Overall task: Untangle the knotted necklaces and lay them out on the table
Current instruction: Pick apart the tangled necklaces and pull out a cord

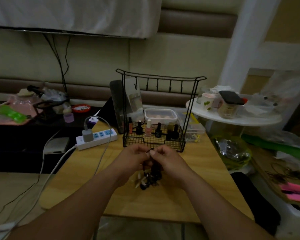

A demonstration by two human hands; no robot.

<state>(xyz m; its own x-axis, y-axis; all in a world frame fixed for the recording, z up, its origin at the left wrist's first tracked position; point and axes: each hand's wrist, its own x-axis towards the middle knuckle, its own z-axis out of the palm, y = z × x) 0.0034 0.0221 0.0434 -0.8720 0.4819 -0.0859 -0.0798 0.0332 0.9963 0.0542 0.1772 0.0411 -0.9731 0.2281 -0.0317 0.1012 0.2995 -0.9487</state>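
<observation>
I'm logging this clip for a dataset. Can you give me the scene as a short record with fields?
left hand: pinches a dark cord
right hand: pinches the same cord, beside the left
necklaces: one dark tangled bunch hanging from both hands over the table
laid out: none yet
rack: black wire, behind the hands, holds nail polish bottles
power strip: white, left of the rack, charger plugged in
</observation>
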